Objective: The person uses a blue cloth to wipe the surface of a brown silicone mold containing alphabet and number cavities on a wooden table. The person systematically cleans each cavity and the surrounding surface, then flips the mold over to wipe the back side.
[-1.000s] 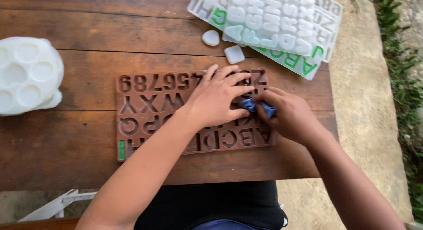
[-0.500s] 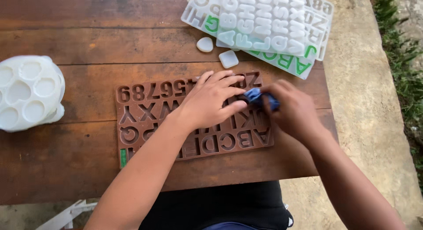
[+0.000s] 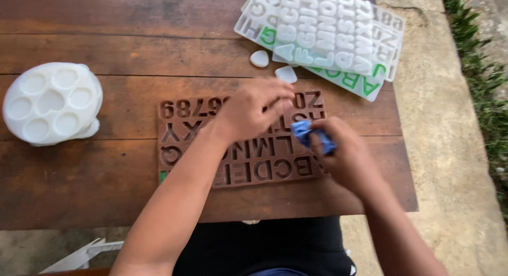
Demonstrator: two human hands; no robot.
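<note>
At the far left of the wooden worktop point(image 3: 106, 196) lies a white round mould point(image 3: 51, 103) with several circular hollows. It faces up and stands well apart from both hands, so it seems put aside and out of the way.

Near the middle lies a brown letter mould point(image 3: 248, 170), flat, with its rows of letters and numbers facing up. It lies straight before the person, close to the near edge, which probably makes it easy to reach with both hands. The left hand point(image 3: 254, 111) rests on the upper part of this mould. Its fingers point(image 3: 278, 93) are bent and close to each other and press down on the mould, I judge to keep it from sliding or lifting.

Just to the right, the right hand point(image 3: 346, 159) is over the right end of the brown mould. Its fingers pinch a small blue piece point(image 3: 312, 137), which looks soft like a cloth or a shaped casting; I cannot tell which. The piece is held just above the mould, touching or almost touching it.

Behind the hands, two small white pieces point(image 3: 272, 67) lie on the worktop, beside a stack of white and green letter moulds point(image 3: 328, 38) at the far right corner. The stack lies a little slanted, partly over the edge.
</note>
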